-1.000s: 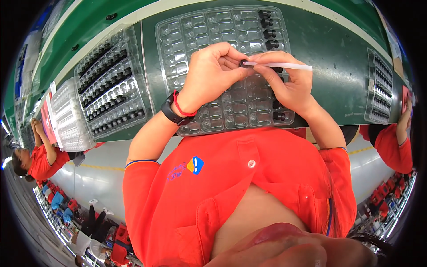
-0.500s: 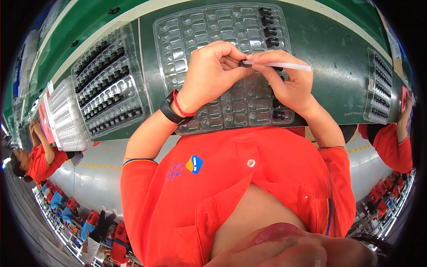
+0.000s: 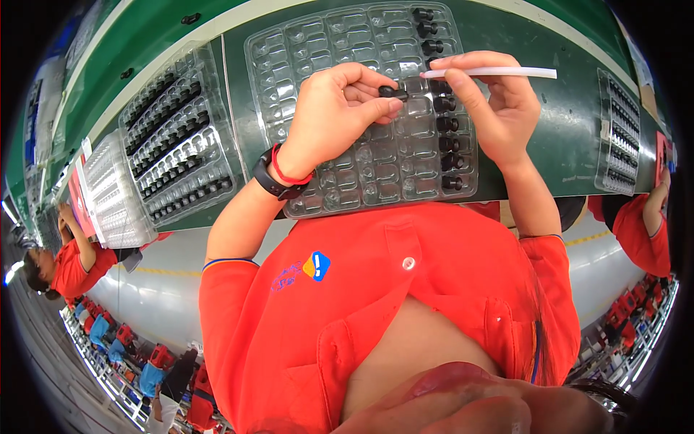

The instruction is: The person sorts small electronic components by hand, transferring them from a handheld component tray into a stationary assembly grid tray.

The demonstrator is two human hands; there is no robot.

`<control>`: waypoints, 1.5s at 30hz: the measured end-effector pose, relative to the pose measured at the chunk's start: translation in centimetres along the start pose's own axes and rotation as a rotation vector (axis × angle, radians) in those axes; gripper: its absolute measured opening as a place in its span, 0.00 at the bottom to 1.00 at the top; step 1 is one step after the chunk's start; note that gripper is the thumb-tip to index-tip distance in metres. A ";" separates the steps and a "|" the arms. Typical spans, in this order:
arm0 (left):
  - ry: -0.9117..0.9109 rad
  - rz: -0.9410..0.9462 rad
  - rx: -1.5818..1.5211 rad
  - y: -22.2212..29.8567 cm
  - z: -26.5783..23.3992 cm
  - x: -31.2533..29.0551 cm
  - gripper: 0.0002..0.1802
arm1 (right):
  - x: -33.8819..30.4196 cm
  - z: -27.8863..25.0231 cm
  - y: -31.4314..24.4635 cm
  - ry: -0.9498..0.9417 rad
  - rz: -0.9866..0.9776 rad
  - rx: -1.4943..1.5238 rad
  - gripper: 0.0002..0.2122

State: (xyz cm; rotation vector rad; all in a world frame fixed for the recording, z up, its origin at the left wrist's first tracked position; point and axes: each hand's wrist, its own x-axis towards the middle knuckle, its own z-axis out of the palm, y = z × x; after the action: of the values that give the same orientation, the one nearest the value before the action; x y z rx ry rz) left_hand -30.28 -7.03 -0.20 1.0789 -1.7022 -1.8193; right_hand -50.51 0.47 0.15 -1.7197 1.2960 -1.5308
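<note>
Left hand [image 3: 336,112] pinched knobbed black part [image 3: 391,92] over clear blister tray [image 3: 307,54], right hand [image 3: 500,116] pinched white stick [image 3: 524,72] across tray's right edge, black pieces [image 3: 448,124] lined that side.

On the wrist just behind our left hand [image 3: 329,112], we wear a black, smooth-looking band [image 3: 269,177] and, beside it on the hand's side, a thin red cord bracelet [image 3: 290,179]. Farther back from both hands, we have on a bright orange-red, short-sleeved cloth shirt [image 3: 347,296] with dark blue piping [image 3: 230,261] at the sleeve hem on the left hand's side. A round whitish button [image 3: 409,263] sits mid-chest; toward the left hand's side are a blue-and-orange angular emblem [image 3: 316,267] and small purple lettering [image 3: 286,278].
</note>
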 end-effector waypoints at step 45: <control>0.433 0.487 1.406 -2.3 -25.6 13.9 0.13 | 0.1 -0.2 -0.3 0.010 -0.095 -0.147 0.07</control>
State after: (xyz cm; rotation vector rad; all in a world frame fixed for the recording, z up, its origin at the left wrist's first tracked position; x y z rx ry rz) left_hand -18.64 -33.48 -4.53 1.1520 -2.5526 0.1240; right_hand -50.62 0.60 0.52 -1.8920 1.3801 -1.5320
